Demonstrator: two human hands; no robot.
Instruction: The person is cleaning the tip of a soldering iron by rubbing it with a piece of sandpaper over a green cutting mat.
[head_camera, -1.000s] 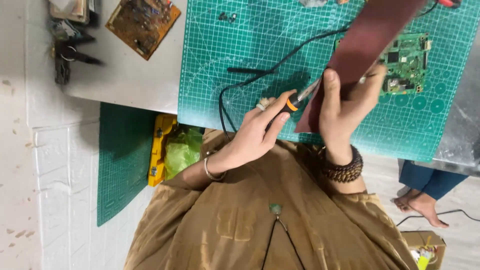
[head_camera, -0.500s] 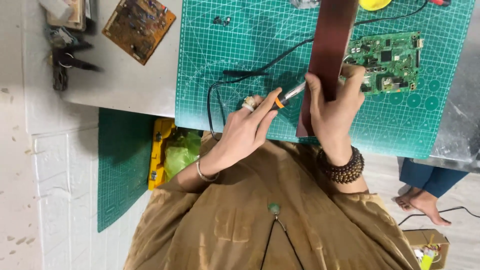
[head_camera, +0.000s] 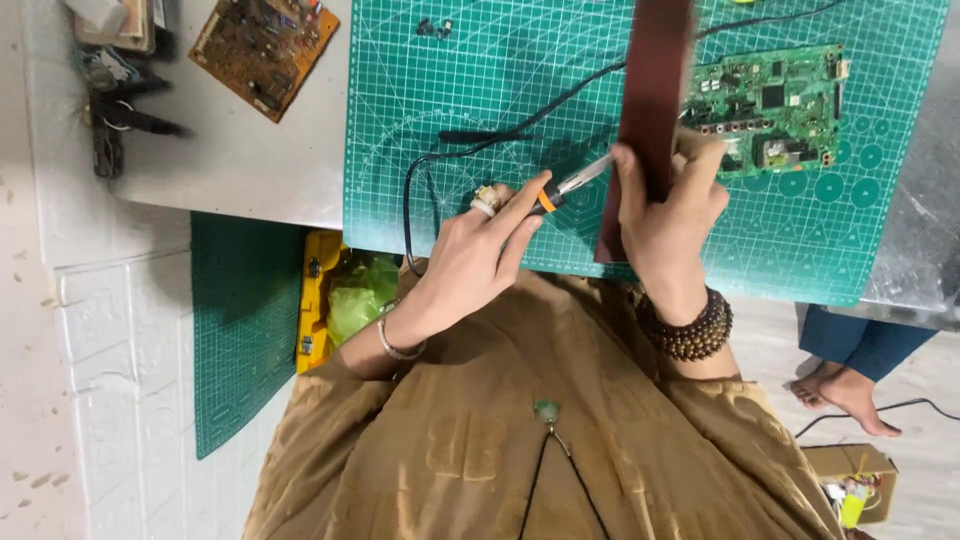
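A cutting mat (head_camera: 450, 80) is laid on the table (head_camera: 240, 170), with one circuit board (head_camera: 785, 105) on its right part. A second circuit board (head_camera: 265, 40) is placed left of the mat, pliers (head_camera: 120, 110) further left

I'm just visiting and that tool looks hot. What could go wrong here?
1. The soldering iron tip sits very close to the right hand holding the dark red board, so a slip could burn fingers.
2. Its black cord loops over the green cutting mat and off the edge, where it might snag.
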